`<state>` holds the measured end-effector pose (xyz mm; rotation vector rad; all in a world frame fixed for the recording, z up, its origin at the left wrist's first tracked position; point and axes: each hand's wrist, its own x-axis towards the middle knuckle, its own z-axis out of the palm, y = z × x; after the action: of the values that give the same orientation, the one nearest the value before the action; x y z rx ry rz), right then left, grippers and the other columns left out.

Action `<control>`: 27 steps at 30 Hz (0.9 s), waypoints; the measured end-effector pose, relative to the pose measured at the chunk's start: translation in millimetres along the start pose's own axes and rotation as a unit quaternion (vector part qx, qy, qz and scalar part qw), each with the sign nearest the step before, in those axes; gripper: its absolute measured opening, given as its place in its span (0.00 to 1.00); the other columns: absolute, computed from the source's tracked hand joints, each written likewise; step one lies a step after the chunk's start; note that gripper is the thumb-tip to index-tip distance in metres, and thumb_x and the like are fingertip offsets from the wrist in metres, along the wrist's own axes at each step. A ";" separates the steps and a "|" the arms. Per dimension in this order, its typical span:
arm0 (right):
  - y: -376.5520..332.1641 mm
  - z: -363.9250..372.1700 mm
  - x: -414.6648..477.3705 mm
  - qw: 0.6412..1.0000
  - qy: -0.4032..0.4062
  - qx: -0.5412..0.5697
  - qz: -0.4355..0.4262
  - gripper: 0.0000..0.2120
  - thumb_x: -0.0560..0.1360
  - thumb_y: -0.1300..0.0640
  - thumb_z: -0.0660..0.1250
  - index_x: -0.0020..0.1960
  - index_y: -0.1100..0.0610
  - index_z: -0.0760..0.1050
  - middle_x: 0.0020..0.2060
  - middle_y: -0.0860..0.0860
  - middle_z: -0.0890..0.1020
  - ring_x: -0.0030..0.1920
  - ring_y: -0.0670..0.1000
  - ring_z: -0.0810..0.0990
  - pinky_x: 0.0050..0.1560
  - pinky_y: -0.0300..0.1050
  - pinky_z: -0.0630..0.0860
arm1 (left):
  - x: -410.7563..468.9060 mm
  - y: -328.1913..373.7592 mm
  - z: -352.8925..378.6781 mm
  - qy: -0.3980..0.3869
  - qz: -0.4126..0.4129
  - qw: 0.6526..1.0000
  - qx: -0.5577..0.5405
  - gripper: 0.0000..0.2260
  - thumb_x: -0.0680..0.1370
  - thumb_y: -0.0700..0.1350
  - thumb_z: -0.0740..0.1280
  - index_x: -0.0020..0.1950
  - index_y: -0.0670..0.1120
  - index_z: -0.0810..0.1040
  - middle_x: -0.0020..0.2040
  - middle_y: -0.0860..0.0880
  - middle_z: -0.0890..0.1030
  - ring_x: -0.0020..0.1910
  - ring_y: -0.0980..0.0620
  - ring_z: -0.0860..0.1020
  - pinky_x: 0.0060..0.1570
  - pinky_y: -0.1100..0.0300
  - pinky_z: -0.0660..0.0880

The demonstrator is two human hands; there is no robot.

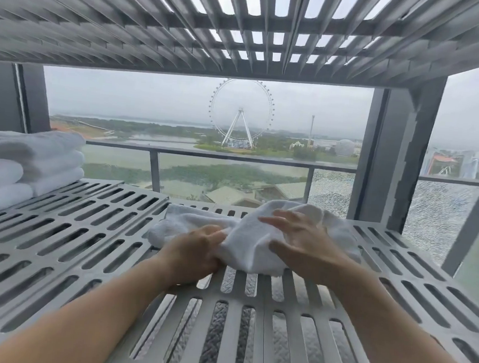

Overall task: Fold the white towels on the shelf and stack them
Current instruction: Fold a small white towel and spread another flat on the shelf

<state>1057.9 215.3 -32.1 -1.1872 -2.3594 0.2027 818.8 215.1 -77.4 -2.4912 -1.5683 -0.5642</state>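
Progress: a stack of folded white towels [28,160] sits on the slotted grey shelf [63,224], well off to the left of both hands and further back. At least four or five folded layers are visible; the stack runs out of view at the left edge, so no exact count. One towel is not yet folded: the loose white towel [256,240], bunched and rumpled on the shelf directly under the hands. No other loose towels show in this view. Judgement: most of the task looks done; what is left is to flatten and fold this one and carry it left to the stack.

Left hand [194,252]: fingers curled, closed on a gathered bit of the loose towel at its near-left side, knuckles up, heel of the hand near the shelf surface.

Right hand [299,241]: flat, fingers spread fairly wide, palm down on top of the towel's raised middle. It presses or smooths and does not grip, as far as can be seen.

Towel relative to the hands: the bulk lies between and beneath them. One tail runs out to the left beyond the left hand; another part humps up behind the right hand's fingertips and spills to its right. The near edge hangs just ahead of both wrists.

Beyond the shelf: a glass balcony railing [234,159] and a Ferris wheel [241,113] in haze.
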 end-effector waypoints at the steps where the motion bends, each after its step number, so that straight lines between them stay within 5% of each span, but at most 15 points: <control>1: -5.8 6.7 0.6 0.998 0.003 -0.054 -0.012 0.33 0.64 0.26 0.50 0.68 0.34 0.59 0.72 0.41 0.59 0.73 0.50 0.52 0.67 0.63 0.45 | 1.4 -0.2 1.4 -0.003 -0.006 1.000 0.021 0.20 0.75 0.46 0.61 0.67 0.52 0.67 0.64 0.52 0.73 0.60 0.50 0.74 0.56 0.50 0.74; 3: -13.5 18.9 2.7 0.982 -0.023 -0.184 -0.023 0.35 0.63 0.24 0.53 0.68 0.35 0.59 0.72 0.41 0.59 0.73 0.52 0.49 0.65 0.71 0.39 | 3.4 0.7 1.3 0.016 -0.022 0.999 0.044 0.14 0.75 0.44 0.60 0.60 0.49 0.71 0.57 0.49 0.76 0.54 0.47 0.77 0.51 0.51 0.75; 5: -16.4 20.6 5.7 0.975 -0.029 -0.219 -0.019 0.27 0.68 0.34 0.62 0.66 0.38 0.64 0.69 0.41 0.65 0.72 0.53 0.54 0.65 0.73 0.45 | 5.3 1.6 -2.3 0.021 -0.015 0.995 0.095 0.09 0.77 0.45 0.59 0.56 0.49 0.72 0.55 0.48 0.77 0.52 0.47 0.78 0.50 0.53 0.75; 8: -10.9 9.8 5.2 0.984 0.038 -0.175 -0.021 0.18 0.69 0.47 0.66 0.58 0.44 0.72 0.59 0.45 0.76 0.63 0.52 0.69 0.64 0.61 0.63 | 1.1 -1.5 -15.4 0.052 -0.046 0.995 0.077 0.10 0.77 0.45 0.60 0.57 0.51 0.74 0.55 0.49 0.77 0.51 0.45 0.78 0.47 0.53 0.75; 10: -4.5 1.5 5.0 0.986 0.104 -0.130 -0.010 0.15 0.68 0.51 0.67 0.54 0.49 0.73 0.50 0.49 0.79 0.51 0.54 0.76 0.50 0.50 0.73 | -6.0 -4.5 -28.6 0.074 -0.065 0.991 0.091 0.11 0.76 0.44 0.60 0.58 0.51 0.74 0.54 0.49 0.77 0.49 0.44 0.78 0.45 0.53 0.74; 13: 3.4 -17.9 5.7 0.978 0.168 -0.115 0.042 0.13 0.66 0.57 0.65 0.50 0.53 0.68 0.40 0.52 0.77 0.37 0.54 0.73 0.36 0.43 0.67 | -25.2 -11.1 -48.0 0.118 -0.101 0.983 0.093 0.10 0.74 0.41 0.61 0.54 0.48 0.76 0.52 0.48 0.78 0.47 0.43 0.78 0.43 0.52 0.74; 17: 3.9 -30.0 -3.1 0.982 0.118 -0.143 0.035 0.19 0.66 0.60 0.60 0.55 0.48 0.63 0.43 0.54 0.80 0.35 0.55 0.73 0.37 0.43 0.67 | -54.4 -17.0 -66.1 0.169 -0.137 0.970 0.106 0.05 0.71 0.41 0.63 0.44 0.46 0.76 0.44 0.47 0.78 0.41 0.43 0.77 0.35 0.57 0.68; 20: -13.1 -20.9 -14.9 0.980 0.040 -0.195 0.002 0.30 0.65 0.59 0.60 0.64 0.41 0.59 0.56 0.51 0.77 0.46 0.55 0.76 0.46 0.47 0.72 | -65.3 -16.3 -70.4 0.190 -0.149 0.964 0.108 0.05 0.70 0.41 0.62 0.44 0.47 0.76 0.43 0.48 0.79 0.42 0.44 0.77 0.36 0.58 0.67; 23: -32.0 -3.7 -21.8 0.973 -0.042 -0.229 -0.009 0.25 0.70 0.53 0.62 0.67 0.44 0.62 0.61 0.48 0.71 0.57 0.53 0.73 0.54 0.50 0.72 | -75.9 -8.2 -69.4 0.073 -0.136 0.985 0.072 0.12 0.72 0.46 0.63 0.54 0.56 0.73 0.55 0.55 0.78 0.46 0.55 0.75 0.40 0.61 0.69; 25: -40.1 7.6 -26.6 0.970 -0.037 -0.239 -0.006 0.13 0.75 0.50 0.59 0.59 0.47 0.70 0.56 0.50 0.75 0.54 0.53 0.75 0.51 0.50 0.74 | -86.5 -1.8 -63.9 -0.023 -0.093 0.985 0.143 0.17 0.72 0.56 0.64 0.60 0.64 0.67 0.62 0.61 0.73 0.49 0.59 0.72 0.40 0.64 0.65; 27: -44.8 16.4 -34.7 0.977 -0.002 -0.212 0.017 0.08 0.76 0.52 0.56 0.48 0.49 0.73 0.46 0.50 0.79 0.48 0.53 0.78 0.43 0.46 0.73 | -95.4 0.1 -60.7 -0.033 -0.074 0.979 0.188 0.17 0.74 0.52 0.64 0.61 0.63 0.67 0.64 0.59 0.72 0.53 0.57 0.74 0.42 0.65 0.64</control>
<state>1035.4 162.0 -43.5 -1.4150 -2.4604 -0.3060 767.8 116.0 -58.5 -2.1451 -1.7096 -0.1777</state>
